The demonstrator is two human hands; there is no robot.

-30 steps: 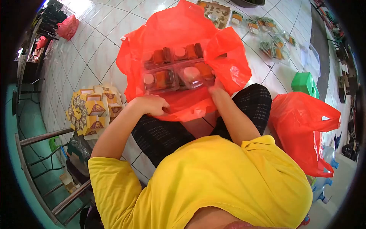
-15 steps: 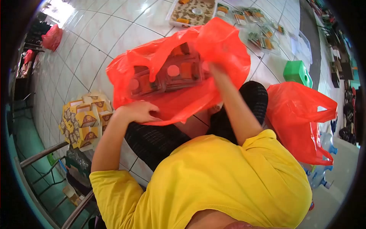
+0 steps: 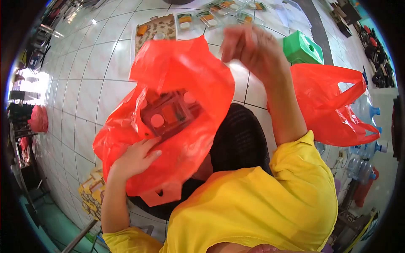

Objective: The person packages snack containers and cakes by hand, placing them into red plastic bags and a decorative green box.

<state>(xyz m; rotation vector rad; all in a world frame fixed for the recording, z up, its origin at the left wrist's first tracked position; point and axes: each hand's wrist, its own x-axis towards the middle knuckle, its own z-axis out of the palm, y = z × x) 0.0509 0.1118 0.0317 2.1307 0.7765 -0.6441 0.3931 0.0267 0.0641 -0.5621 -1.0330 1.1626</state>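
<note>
An unfolded red plastic bag (image 3: pixel 185 152) lies across my lap, its mouth spread wide. Clear plastic packs (image 3: pixel 171 114) with orange and round pale items sit inside, tinted red by the film. My left hand (image 3: pixel 135 159) rests on the bag's near left side, fingers stretched toward the packs and thumb apart. Raised beyond the bag's right edge is my right hand (image 3: pixel 253 50), blurred by motion, with loosely bent fingers that look apart and nothing visible in them.
A second red bag (image 3: pixel 325 105) stands at right beside large water bottles (image 3: pixel 367 109). Behind it is a green box (image 3: pixel 303 47). Several clear food packs (image 3: pixel 209 19) and a patterned tray (image 3: pixel 162 27) lie on the tiles ahead. Yellow cartons (image 3: pixel 90 192) are at lower left.
My right hand has come out of the bag and risen to the right. The bag has tipped toward me and left, and my left hand has moved onto its side. The view has turned.
</note>
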